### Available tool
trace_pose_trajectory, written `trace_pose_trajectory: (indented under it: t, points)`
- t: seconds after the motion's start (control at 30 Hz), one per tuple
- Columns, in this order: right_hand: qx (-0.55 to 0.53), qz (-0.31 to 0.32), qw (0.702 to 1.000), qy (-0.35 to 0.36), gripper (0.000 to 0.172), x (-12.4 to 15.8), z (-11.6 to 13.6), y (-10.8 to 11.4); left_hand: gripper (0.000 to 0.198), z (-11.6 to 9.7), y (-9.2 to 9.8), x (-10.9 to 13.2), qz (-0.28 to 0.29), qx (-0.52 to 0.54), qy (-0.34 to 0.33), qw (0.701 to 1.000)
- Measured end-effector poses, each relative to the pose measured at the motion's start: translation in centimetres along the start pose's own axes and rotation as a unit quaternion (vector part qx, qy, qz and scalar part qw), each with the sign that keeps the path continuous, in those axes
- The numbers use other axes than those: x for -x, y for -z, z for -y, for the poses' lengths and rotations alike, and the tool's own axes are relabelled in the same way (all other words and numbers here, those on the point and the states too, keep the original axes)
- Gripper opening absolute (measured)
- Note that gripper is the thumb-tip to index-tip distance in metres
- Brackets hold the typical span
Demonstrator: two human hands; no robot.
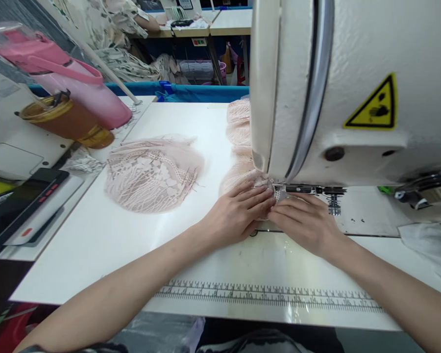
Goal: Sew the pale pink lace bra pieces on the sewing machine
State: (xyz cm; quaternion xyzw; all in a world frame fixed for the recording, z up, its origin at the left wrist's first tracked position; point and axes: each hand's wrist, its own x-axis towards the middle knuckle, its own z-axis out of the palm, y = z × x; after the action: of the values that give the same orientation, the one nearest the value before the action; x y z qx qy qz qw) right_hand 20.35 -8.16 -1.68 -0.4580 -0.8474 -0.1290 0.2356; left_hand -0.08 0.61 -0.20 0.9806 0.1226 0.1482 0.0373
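Note:
A pale pink lace piece [238,171] lies under the head of a white sewing machine [294,98], which hides part of it. My left hand [244,208] rests on the lace, fingers stretched out flat and pressing it down left of the needle area. From the other side my right hand [305,220] reaches under the machine head, its fingers together and closed on the lace's near edge beside the presser bar [301,189]. Both sets of fingertips nearly meet. A second lace piece [152,174] with loose thread ends lies to the left on the white table [132,245].
A pink bottle [84,95] and an amber cup [66,120] stand at the left, near a dark control panel [29,206]. A printed ruler [264,295] runs along the front edge. White plastic [426,245] lies at right. Another person's arm [147,22] shows behind.

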Motion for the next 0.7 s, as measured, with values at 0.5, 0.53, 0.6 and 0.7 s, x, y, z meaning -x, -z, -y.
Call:
trace_pose_trajectory:
  t: [0.5,0.53,0.6,0.7]
  points:
    - [-0.011,-0.005,1.0,0.013,0.021,0.27,-0.65,-0.21,0.044,-0.57,-0.35,-0.27,-0.001,-0.032,0.023,0.999]
    - [-0.01,-0.004,1.0,0.011,0.021,0.35,-0.69,-0.23,0.044,-0.61,-0.36,-0.28,-0.002,-0.033,0.025,0.999]
    - [-0.01,0.0,1.0,0.0,0.022,0.44,-0.76,-0.25,0.043,-0.67,-0.39,-0.31,-0.007,-0.037,0.03,0.999]
    - [-0.016,0.018,1.0,-0.019,0.029,0.44,-0.85,-0.24,0.042,-0.71,-0.43,-0.34,-0.014,-0.044,0.033,0.998]
